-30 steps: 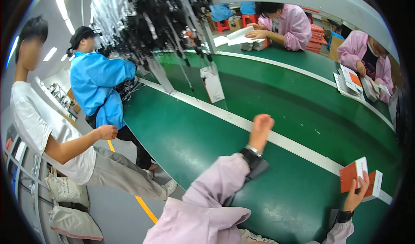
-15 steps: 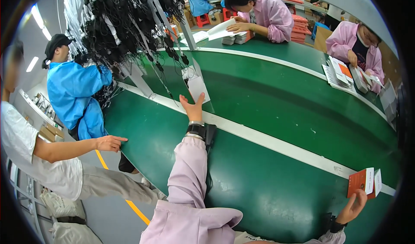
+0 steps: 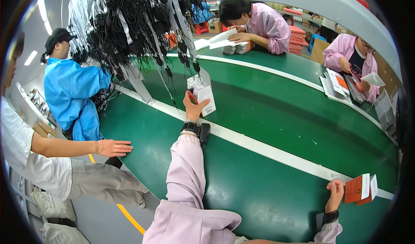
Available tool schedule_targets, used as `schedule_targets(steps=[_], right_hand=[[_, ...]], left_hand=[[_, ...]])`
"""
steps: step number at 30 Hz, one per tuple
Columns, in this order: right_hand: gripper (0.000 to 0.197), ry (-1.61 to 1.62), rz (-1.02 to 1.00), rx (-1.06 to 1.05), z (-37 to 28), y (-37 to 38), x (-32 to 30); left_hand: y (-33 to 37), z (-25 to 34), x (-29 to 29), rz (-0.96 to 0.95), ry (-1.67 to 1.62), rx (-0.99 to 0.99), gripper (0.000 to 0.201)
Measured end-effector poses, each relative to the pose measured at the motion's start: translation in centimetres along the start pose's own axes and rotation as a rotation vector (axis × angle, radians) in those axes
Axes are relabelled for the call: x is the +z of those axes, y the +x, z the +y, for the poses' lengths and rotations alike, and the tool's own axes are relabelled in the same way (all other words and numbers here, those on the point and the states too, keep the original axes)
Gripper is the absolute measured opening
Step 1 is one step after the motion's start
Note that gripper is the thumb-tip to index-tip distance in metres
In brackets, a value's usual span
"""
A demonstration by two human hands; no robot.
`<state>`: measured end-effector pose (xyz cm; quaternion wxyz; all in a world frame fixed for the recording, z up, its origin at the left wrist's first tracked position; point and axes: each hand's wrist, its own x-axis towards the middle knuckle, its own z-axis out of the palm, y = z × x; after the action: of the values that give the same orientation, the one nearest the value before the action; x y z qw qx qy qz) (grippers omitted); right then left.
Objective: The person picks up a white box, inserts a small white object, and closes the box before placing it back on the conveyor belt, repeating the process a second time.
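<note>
My left hand (image 3: 195, 109) reaches over the white divider strip and grips a white box (image 3: 208, 99), thumb at its near side and fingers at its left. Something pale and crumpled shows at the box's top, and an orange-red edge (image 3: 191, 97) appears by my fingers. At the right, my right hand (image 3: 334, 195) is closed, fingers curled, with something clear and small (image 3: 336, 176) near the fingertips; what it holds is unclear. Just right of it stands a folded orange-red and white card (image 3: 358, 189), apart from the hand.
Black and white corded items (image 3: 129, 36) hang above the far left of the green conveyor belt (image 3: 259, 101). A person in blue (image 3: 71, 88) and one in white (image 3: 43, 170) stand at left. Two people in pink (image 3: 270, 28) handle papers and booklets (image 3: 335, 84) across the belt.
My left hand has gone from spread fingers beside the white box to gripping it. My right hand has left the orange-red card, moved left, and curled its fingers.
</note>
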<state>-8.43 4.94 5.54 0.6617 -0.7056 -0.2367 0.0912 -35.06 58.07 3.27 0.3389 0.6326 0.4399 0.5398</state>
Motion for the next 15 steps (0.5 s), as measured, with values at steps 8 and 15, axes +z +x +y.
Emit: schedule_targets(steps=[8,15], right_hand=[[0.004,-0.002,-0.151,0.001,-0.3,0.6,2.0],[0.016,-0.024,-0.442,-0.045,-1.4,0.2,5.4]], left_hand=[[-4.6,3.6,2.3,-0.049,0.006,0.0,0.089],[-18.2,9.8,8.8,-0.448,-0.284,0.109,0.094]])
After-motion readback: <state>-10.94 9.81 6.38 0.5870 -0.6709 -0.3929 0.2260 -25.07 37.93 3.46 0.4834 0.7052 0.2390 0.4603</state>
